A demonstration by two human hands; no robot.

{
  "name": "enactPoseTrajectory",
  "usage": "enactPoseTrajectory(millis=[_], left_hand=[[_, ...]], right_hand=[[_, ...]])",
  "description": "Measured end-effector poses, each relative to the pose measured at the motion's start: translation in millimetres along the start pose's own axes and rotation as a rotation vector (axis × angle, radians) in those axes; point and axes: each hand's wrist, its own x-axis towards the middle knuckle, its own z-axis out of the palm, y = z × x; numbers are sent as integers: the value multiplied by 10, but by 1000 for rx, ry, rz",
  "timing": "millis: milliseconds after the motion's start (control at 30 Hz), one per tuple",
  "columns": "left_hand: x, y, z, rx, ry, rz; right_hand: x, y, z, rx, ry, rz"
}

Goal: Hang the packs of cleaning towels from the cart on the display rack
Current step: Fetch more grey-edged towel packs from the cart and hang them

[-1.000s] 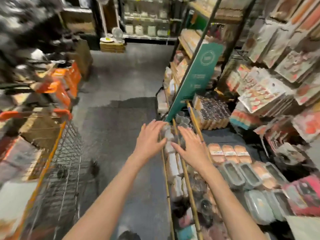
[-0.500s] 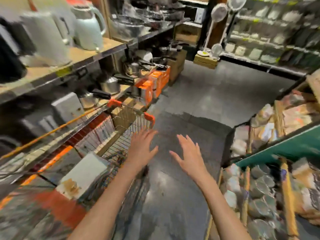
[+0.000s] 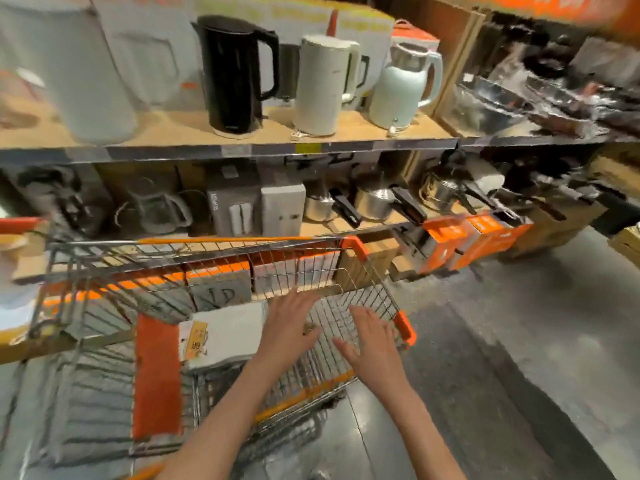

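A long shelving unit (image 3: 263,147) fills the upper half of the frame, its top wooden shelf carrying a row of kettles: a black electric kettle (image 3: 235,74) near the centre, a cream kettle (image 3: 323,84) to its right and a pale green kettle (image 3: 403,86) beyond that. The lower shelf, across the middle of the frame, holds steel saucepans (image 3: 374,202) with black handles, and orange boxes (image 3: 467,240) stand at its right end. Grey floor (image 3: 502,358) takes up the lower right of the frame. In the lower left and centre stands a wire shopping cart (image 3: 367,299) with orange corner guards, its far rim running just below the lower shelf. Inside the cart, at centre left, lies a pack of cleaning towels (image 3: 225,334), pale grey with a yellow label at its left end; more grey packs with an orange band (image 3: 157,375) lie blurred toward the lower left. The left hand (image 3: 287,327) reaches into the cart with fingers spread and straight, just beside the right edge of the pale pack; whether it touches it cannot be told. The right hand (image 3: 372,341) hovers over the cart's right part, fingers also spread, holding nothing.
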Motion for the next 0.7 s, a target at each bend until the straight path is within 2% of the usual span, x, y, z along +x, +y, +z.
enactPoseTrajectory(millis=[167, 333, 467, 700], left_hand=[[22, -379, 43, -45, 80, -300], [-170, -925, 75, -104, 156, -572], [-229, -1374, 144, -142, 220, -718], [-105, -1938, 451, -391, 322, -958]], right_hand=[[696, -20, 205, -86, -179, -224], [1224, -370, 675, -105, -315, -419], [1580, -631, 1107, -43, -416, -466], [2047, -871, 1848, -19, -534, -467]])
